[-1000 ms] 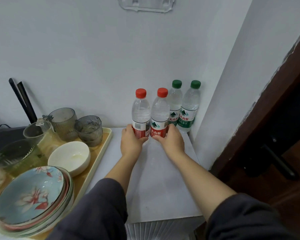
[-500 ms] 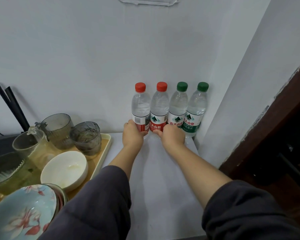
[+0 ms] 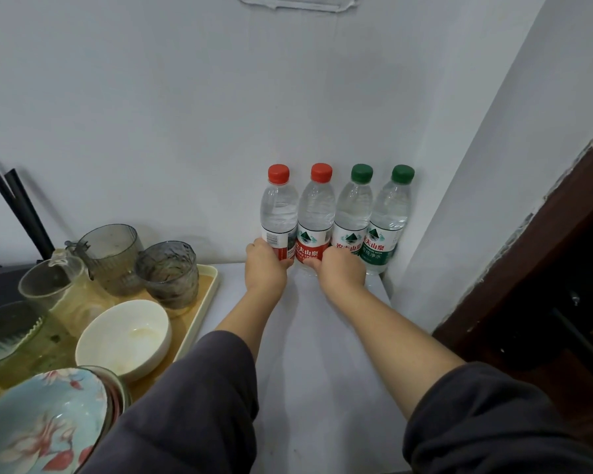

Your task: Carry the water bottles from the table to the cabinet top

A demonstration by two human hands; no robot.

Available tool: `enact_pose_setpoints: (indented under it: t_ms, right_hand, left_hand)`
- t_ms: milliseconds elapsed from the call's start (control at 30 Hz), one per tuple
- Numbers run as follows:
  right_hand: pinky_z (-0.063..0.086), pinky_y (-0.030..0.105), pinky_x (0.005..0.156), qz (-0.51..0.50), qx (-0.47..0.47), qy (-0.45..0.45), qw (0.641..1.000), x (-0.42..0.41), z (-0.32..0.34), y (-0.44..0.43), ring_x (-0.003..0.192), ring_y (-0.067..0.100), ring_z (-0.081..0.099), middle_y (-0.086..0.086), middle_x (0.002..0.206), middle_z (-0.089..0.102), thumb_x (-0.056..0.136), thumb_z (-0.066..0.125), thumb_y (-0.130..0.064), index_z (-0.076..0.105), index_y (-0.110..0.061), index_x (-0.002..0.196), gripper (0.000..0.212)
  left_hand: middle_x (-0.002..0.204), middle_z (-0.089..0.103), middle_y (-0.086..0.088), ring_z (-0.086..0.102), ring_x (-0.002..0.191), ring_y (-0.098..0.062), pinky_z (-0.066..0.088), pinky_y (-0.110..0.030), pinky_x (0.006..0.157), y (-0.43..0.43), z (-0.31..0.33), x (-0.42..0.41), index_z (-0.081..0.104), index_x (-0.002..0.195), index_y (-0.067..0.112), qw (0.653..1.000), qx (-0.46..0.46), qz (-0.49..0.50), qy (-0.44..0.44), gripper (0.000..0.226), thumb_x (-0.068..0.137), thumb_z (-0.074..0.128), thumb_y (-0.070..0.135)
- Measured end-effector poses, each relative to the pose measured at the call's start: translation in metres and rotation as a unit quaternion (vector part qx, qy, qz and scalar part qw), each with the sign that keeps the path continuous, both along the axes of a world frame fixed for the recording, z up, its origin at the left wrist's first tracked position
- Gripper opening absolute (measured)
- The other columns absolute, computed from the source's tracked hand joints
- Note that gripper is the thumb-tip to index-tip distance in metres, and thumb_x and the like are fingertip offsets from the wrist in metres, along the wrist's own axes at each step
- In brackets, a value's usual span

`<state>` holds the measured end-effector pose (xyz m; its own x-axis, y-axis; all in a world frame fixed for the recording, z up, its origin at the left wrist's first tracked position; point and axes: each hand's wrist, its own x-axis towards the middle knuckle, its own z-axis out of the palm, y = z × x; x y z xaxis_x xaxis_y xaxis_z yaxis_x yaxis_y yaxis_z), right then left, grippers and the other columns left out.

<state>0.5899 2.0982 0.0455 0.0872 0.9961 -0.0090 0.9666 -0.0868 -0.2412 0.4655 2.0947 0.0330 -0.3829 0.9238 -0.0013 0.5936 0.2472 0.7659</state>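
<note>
The step in hand looked like the set-down. Four water bottles stood upright in a touching row against the wall, just right of the frame's centre, at the back of the white cabinet top. The left hand was curled round the foot of the left red-capped bottle. The right hand was wrapped round the foot of the second red-capped bottle, thumb on its red label. To their right stood the inner green-capped bottle and the corner green-capped bottle. The right hand's knuckles covered the inner one's base, so it may have brushed it. Both red bottles' bottoms were hidden behind the hands, so whether they rested on the top or hung just above it could not be told; the far-side fingers were hidden too. The next move called for opening both hands and drawing them straight back, without nudging the close-packed row. The table was out of view, so any bottles left there could not be counted. At the left, a tray held glasses and a white bowl; the lower-left edge cut off a stack of plates.
</note>
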Motion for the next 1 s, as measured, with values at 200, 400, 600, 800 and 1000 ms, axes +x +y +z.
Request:
enact_pose_setpoints:
  t_ms: [200,400,600,800,1000]
  right_hand:
    - [0.039,0.033,0.065,0.008,0.013,-0.021,1.000,0.003,-0.003,-0.006,0.096,0.031,0.066,0.010,0.103,0.070,0.096,0.050,-0.056,0.065,-0.008,0.103,0.051]
    - [0.043,0.040,0.091,0.051,0.011,-0.042,0.998,0.035,-0.019,-0.052,0.123,0.029,0.052,0.006,0.134,0.058,0.097,0.040,-0.059,0.049,-0.018,0.136,0.057]
    - [0.006,0.053,0.121,0.155,-0.045,-0.035,0.986,0.065,-0.033,-0.121,0.154,0.027,-0.001,-0.004,0.167,0.005,0.098,0.031,-0.061,0.010,-0.031,0.158,0.070]
    - [-0.008,0.058,0.120,0.267,-0.061,-0.044,0.961,0.083,-0.031,-0.160,0.151,0.029,-0.019,-0.004,0.166,-0.012,0.096,0.027,-0.066,-0.007,-0.037,0.156,0.075]
    - [-0.013,0.058,0.117,0.417,-0.055,-0.050,0.906,0.077,-0.030,-0.212,0.149,0.028,-0.025,-0.004,0.164,-0.022,0.087,0.005,-0.073,-0.013,-0.039,0.155,0.078]
  left_hand:
    - [0.119,0.055,-0.016,0.059,0.108,-0.032,0.049,-0.040,0.089,-0.002,-0.004,-0.004,0.051,0.120,0.002,1.000,0.011,-0.008,-0.018,0.055,0.077,0.081,0.019]
    - [0.144,0.033,-0.023,0.032,0.136,-0.038,0.029,-0.045,0.113,-0.046,-0.016,-0.002,0.026,0.145,0.006,0.991,-0.008,-0.017,0.135,0.089,0.080,0.075,0.040]
    - [0.163,-0.003,-0.015,-0.007,0.149,-0.036,-0.005,-0.058,0.116,-0.134,-0.019,0.015,0.002,0.155,0.018,0.948,-0.083,-0.055,0.302,0.084,0.093,0.036,0.063]
    - [0.164,-0.005,-0.010,-0.011,0.149,-0.034,-0.010,-0.058,0.115,-0.223,-0.028,0.032,0.003,0.156,0.024,0.942,-0.101,-0.016,0.318,0.079,0.093,0.020,0.068]
    - [0.161,0.018,-0.014,0.008,0.149,-0.037,0.003,-0.059,0.115,-0.327,-0.041,0.055,0.023,0.153,0.020,0.946,-0.113,0.073,0.294,0.076,0.093,0.021,0.066]
